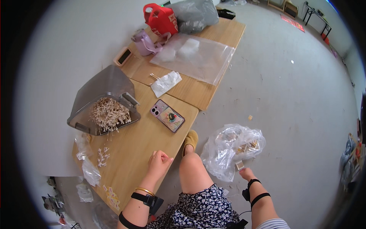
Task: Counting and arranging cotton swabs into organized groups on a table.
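Observation:
Low on the right, my right hand [248,174] reaches down with its fingers closed on a small clear box [239,165], its contents too small to make out. The box is at the near edge of a clear plastic bag [219,147] on the floor, which has several similar small boxes [248,146] inside. My left hand [159,162] hovers by the table's right edge, fingers curled in, with nothing visible in them. To its left lies a small pile of cotton swabs [103,157]. Behind that, a grey plastic bin [103,82] rests on its side, filled with loose cotton swabs [110,113].
On the wooden table [141,143] are a phone [168,116], a white tissue packet [166,83], crumpled clear bags [90,171] and yellow-white labels [111,197]. Farther back stand a large flat plastic bag [202,61], a purple cup [145,42] and a red bag [162,21].

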`<action>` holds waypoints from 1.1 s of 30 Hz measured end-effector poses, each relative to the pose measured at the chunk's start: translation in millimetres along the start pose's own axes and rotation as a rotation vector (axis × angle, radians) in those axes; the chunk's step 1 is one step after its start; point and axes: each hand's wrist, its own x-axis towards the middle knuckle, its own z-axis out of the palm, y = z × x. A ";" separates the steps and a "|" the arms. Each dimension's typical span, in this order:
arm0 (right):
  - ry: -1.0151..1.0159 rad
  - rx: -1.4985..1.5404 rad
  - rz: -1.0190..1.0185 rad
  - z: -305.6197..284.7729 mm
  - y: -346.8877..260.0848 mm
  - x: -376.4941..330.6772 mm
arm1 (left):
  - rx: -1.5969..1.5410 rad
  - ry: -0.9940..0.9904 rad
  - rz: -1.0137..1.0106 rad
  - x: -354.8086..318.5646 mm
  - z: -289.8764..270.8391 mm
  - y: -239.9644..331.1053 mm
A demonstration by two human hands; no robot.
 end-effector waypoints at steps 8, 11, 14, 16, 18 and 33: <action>0.038 -0.025 -0.002 15.4 -9.3 49.0 | 0.137 -0.193 -0.137 27.9 -6.2 5.9; 0.022 -0.006 -0.005 37.0 -4.0 67.9 | 0.187 -0.193 -0.140 27.4 -7.5 4.0; 0.039 -0.035 0.073 57.7 18.9 94.5 | 0.152 -0.206 -0.134 29.8 -8.3 11.1; 0.044 -0.063 0.113 68.5 31.5 104.7 | 0.112 -0.209 -0.152 30.0 -9.7 16.7; 0.015 -0.005 0.126 73.7 34.5 111.8 | 0.126 -0.213 -0.173 29.1 -11.7 16.9; -0.017 -0.019 0.335 54.5 35.0 133.3 | 0.110 -0.280 -0.273 31.0 -20.8 32.6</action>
